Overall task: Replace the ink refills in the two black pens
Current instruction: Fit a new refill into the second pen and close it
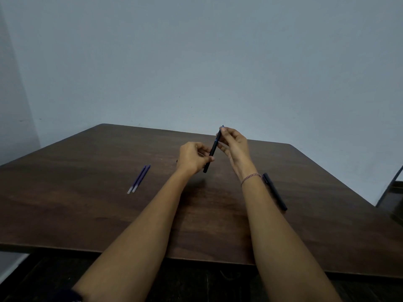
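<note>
Both hands meet just above the middle of the frame, working on one black pen [212,151] held up off the table [87,214]. The left hand [192,158] curls its fingers and thumb round the lower barrel and holds it tilted, top end leaning to the upper right, likely so the barrel stays steady while the other hand works along its axis. The right hand [235,147] pinches the upper end with its fingertips, where a blue refill [218,137] shows past the black barrel. The other fingers are spread loosely clear of the pen. Whether the refill is coming out or going in cannot be told from this view.

Two spare refills [139,178] lie side by side on the table at centre left, well apart from the hands and within the left hand's reach. The second black pen [275,192] lies at centre right, just beside the right forearm and partly hidden by it below a bracelet [250,178]. It looks whole, so I judge the task is at its first pen.
</note>
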Motion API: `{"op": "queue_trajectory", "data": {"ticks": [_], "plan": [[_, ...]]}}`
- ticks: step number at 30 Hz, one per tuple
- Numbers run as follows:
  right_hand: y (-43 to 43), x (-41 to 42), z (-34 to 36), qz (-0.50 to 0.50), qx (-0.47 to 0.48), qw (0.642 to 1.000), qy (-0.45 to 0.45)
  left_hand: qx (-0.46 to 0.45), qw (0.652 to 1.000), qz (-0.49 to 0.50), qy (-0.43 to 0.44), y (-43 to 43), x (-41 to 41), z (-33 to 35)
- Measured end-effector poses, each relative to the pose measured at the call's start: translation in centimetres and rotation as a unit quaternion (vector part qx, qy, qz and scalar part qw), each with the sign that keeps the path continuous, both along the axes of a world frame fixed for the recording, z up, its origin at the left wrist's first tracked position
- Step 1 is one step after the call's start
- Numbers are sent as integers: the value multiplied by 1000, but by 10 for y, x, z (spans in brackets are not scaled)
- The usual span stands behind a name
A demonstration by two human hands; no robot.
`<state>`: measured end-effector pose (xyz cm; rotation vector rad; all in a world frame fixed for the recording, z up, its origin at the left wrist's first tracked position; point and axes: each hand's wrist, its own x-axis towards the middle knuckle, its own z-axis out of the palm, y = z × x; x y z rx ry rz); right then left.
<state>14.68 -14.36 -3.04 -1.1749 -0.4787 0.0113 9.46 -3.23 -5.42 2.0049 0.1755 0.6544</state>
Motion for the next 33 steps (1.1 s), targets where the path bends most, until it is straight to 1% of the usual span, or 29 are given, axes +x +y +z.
{"op": "queue_trajectory", "data": {"ticks": [6, 16, 20, 23, 26, 31, 33], "plan": [[0, 0, 1, 30, 7, 1000, -5, 0, 1000, -4, -1, 0, -2, 0], [1, 1, -2, -1, -26, 999, -22, -2, 1000, -10, 6, 0, -1, 0], [1, 2, -1, 19, 14, 1000, 7, -11, 1000, -9, -2, 0, -1, 1], [1, 1, 0, 32, 7, 999, -1, -11, 1000, -9, -1, 0, -1, 1], [0, 0, 0, 25, -4, 1000, -17, -9, 1000, -9, -2, 0, -1, 1], [2, 0, 0, -15, -14, 999, -26, -3, 1000, -12, -2, -1, -1, 1], [3, 1, 0, -16, -15, 999, -23, -5, 1000, -13, 2, -1, -1, 2]]}}
